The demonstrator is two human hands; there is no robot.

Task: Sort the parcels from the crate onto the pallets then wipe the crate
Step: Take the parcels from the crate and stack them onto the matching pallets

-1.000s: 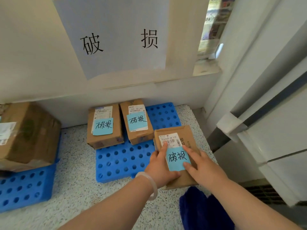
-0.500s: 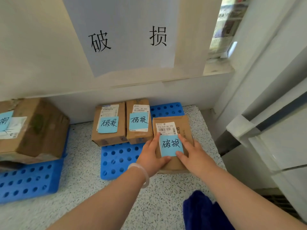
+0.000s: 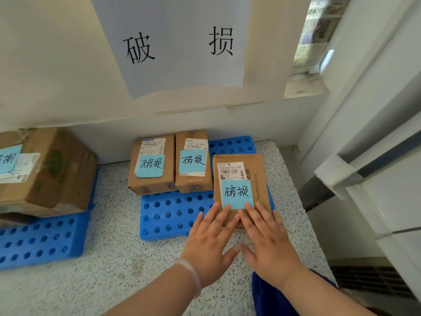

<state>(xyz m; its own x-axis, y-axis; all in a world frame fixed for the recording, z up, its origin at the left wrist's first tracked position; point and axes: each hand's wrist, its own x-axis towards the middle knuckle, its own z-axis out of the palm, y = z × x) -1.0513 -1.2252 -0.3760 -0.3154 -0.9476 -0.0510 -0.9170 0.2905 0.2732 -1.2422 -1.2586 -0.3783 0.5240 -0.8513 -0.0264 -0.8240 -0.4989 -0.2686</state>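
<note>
Parcel [image 3: 254, 166] under straight fingers of left hand [image 3: 209, 245], right hand [image 3: 268, 246].

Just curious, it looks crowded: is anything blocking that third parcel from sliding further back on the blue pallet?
Nothing visible does. Behind the parcel lies only bare blue pallet; the middle parcel stands to its left, not in its path.

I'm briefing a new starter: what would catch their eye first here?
A large white paper sign with two black characters hangs top centre. Below, on the blue perforated plastic pallet, the left hand and right hand lie flat on the nearest brown cardboard parcel.
</note>
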